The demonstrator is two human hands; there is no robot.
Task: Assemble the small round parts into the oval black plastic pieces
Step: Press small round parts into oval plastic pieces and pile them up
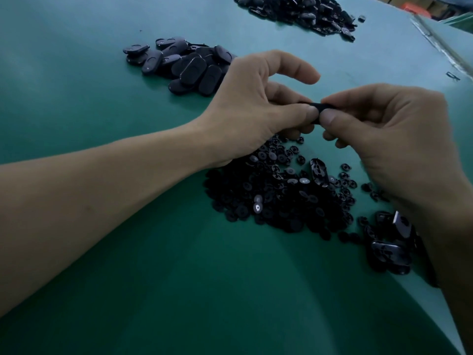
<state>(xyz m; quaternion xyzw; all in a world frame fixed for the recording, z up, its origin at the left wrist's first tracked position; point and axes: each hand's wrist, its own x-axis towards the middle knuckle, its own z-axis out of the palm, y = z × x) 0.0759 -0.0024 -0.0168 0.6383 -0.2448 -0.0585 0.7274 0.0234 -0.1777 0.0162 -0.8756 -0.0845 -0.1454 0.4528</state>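
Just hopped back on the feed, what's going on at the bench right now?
A person is working with both bare hands over a green table. The left hand and right hand pinch one black piece between their fingertips, above a pile of small round parts. Fingers hide whether a round part is seated in it. A group of oval pieces lies behind the left hand, and a bigger heap lies farther back.
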